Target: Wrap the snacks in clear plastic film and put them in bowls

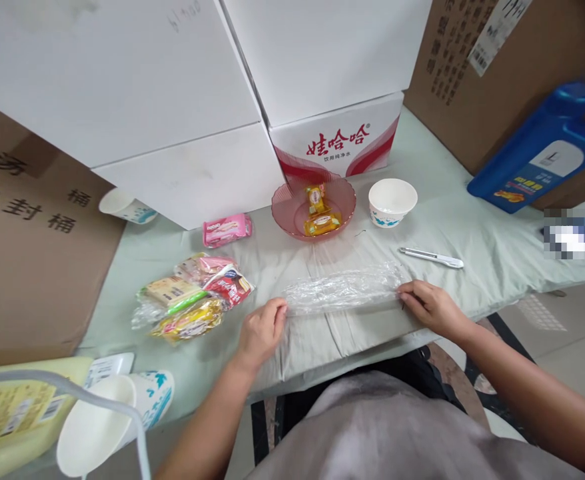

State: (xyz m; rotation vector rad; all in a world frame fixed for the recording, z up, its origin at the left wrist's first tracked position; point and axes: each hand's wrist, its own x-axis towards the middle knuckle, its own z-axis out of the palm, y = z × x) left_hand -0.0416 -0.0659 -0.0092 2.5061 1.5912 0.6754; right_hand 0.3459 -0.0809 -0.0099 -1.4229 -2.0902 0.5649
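A crumpled clear plastic bag [342, 290] is stretched flat near the table's front edge. My left hand [262, 333] pinches its left end between thumb and fingers. At the opposite end, my right hand [431, 307] pinches the plastic too. Beyond the bag stands a pink glass bowl [290, 223] holding yellow-wrapped snacks [322, 223]. A white utility knife [432, 257] lies just past my right hand. To the left of my left hand rests a pile of wrapped snacks [197, 293], with a pink snack packet [226, 230] behind it.
A paper bowl [392, 200] stands right of the glass bowl. White boxes [332, 143] and brown cartons [22, 233] wall in the back and left. A blue bottle [537, 157] leans at right. Front left are a paper bowl [155, 400], a yellow container [22, 407] and a grey cable [97, 403].
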